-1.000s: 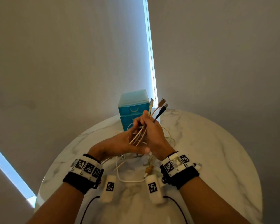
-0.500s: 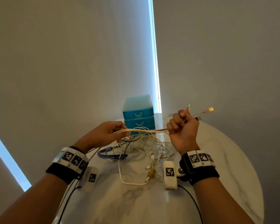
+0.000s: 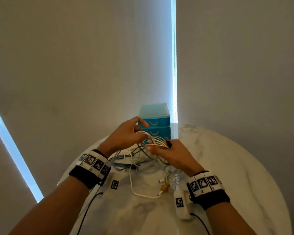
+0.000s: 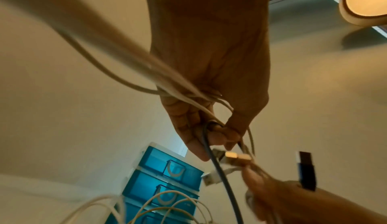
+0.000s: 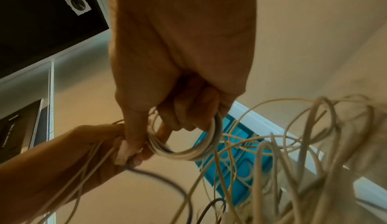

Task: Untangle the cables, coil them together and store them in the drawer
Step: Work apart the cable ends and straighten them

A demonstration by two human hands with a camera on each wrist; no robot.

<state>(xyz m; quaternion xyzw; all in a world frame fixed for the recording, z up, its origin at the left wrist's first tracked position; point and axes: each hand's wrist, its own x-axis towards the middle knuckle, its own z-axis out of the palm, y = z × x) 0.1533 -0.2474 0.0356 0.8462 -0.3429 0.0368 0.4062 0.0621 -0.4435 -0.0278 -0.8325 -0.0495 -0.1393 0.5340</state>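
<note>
so the right hand (image 3: 171, 156) has its fingers curled through a small loop of the cables (image 3: 157, 141), looks like it's anchoring the coil while the left hand (image 3: 126, 134) pinches the strands and feeds them round; thin, rubbery, mostly cream cords, one dark; the rest is a floppy tangle on the glossy marble table (image 3: 236, 167); blue plastic drawer unit (image 3: 155, 119) right behind, all drawers closed

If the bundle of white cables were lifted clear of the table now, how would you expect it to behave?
Probably floppy: the white cables sag in loose loops between the left hand and right hand. Likely light, since fingers alone hold them. The slack on the marble table would probably trail and snag, being still tangled.
</note>
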